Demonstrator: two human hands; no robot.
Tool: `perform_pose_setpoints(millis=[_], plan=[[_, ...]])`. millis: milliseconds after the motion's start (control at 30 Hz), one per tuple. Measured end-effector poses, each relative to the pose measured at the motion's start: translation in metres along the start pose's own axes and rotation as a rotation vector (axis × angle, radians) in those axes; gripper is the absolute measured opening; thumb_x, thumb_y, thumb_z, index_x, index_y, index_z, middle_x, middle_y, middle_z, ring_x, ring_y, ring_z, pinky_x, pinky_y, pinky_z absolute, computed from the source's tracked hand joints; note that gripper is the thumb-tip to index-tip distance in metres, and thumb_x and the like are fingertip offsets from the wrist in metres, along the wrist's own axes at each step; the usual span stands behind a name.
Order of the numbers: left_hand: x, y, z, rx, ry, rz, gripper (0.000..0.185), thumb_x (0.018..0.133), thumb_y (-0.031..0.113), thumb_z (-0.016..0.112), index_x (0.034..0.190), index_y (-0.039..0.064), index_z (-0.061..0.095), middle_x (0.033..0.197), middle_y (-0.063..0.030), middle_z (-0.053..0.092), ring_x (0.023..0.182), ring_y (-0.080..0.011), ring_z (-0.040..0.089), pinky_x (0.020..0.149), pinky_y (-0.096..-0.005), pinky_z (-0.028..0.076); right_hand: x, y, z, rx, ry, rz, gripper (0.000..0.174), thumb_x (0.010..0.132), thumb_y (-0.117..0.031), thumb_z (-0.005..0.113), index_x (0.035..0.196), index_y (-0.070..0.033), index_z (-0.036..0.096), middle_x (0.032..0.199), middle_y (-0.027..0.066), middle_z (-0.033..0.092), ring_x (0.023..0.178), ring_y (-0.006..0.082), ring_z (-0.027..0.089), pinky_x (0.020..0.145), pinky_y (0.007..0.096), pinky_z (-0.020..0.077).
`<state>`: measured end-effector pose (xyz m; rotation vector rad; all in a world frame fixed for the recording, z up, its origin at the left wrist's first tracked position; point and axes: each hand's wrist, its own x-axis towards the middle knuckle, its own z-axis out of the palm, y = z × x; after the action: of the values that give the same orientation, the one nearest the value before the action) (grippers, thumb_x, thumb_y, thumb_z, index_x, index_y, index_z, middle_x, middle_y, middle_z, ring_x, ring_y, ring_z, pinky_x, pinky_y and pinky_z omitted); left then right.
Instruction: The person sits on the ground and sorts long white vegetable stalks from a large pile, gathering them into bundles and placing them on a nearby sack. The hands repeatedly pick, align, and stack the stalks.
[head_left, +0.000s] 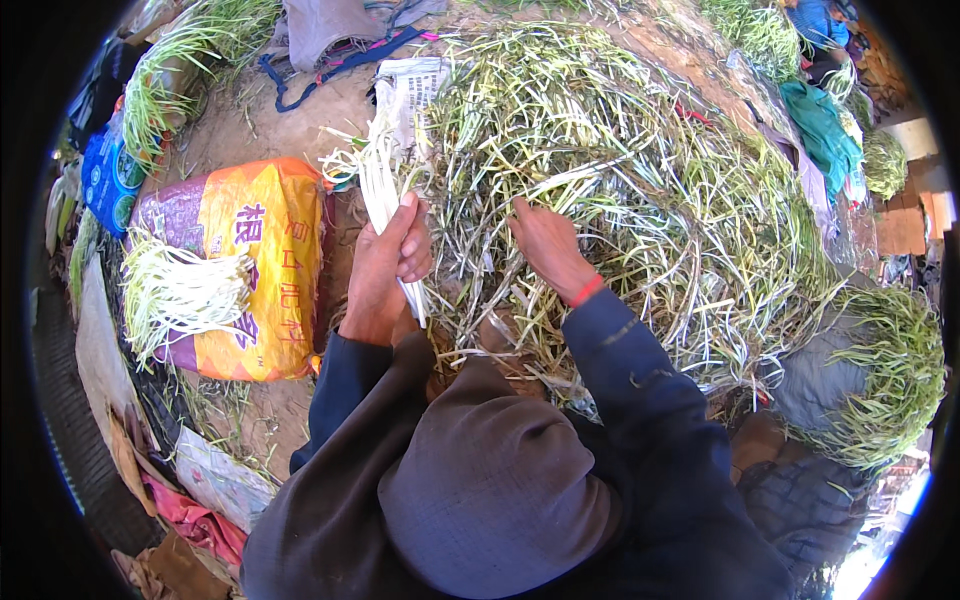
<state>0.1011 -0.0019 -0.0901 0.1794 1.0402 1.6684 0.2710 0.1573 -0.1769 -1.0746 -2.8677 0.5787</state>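
Observation:
My left hand (391, 259) is closed around a bundle of long, white vegetable stalks (381, 180), perhaps blanched chives. The bundle stands nearly upright, with its cut ends poking out below my fist. At the left edge of a broad, tangled heap of green and yellowish stalks (637, 247), my right hand (551, 244) reaches down with its index finger extended. Whether its fingertips pinch a stalk is hidden. Brighter white stalks (577, 184) lie just beyond those fingers. To the left, a neat pile of white stalks (195, 289) rests on an orange and purple printed sack (281, 225).
A white printed sack (412, 94) lies beside the heap. Grey cloth (330, 30) and a dark blue strap (360, 60) are at the far side. Green bunches stand upper left (169, 82) and lower right (885, 382). Another person (821, 30) is at the upper right.

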Motion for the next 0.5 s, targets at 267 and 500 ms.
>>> perform_pose_setpoints(millis=[267,500], plan=[[-0.001,0.000,-0.006,-0.012,0.020,0.020,0.020,0.099,0.026,0.058,0.096,0.007,0.059,0.057,0.0072,0.040,0.042,-0.0022,0.031,0.040,-0.0200,0.024,-0.019,0.009,0.004,0.060,0.128,0.050,0.034,0.100,-0.033,0.048,0.090,-0.004,0.062,0.073,0.0127,0.063,0.057,0.0302,0.057,0.055,0.0418,0.0468],[-0.002,-0.002,-0.007,-0.013,0.011,0.032,0.017,0.098,0.024,0.060,0.096,0.008,0.060,0.059,0.0075,0.040,0.044,-0.0013,0.031,0.041,-0.0194,0.024,-0.168,0.017,-0.110,0.681,0.251,0.201,0.020,0.093,-0.010,0.064,0.111,0.000,0.066,0.088,0.0075,0.070,0.068,0.0101,0.062,0.060,0.0252,0.0488]])
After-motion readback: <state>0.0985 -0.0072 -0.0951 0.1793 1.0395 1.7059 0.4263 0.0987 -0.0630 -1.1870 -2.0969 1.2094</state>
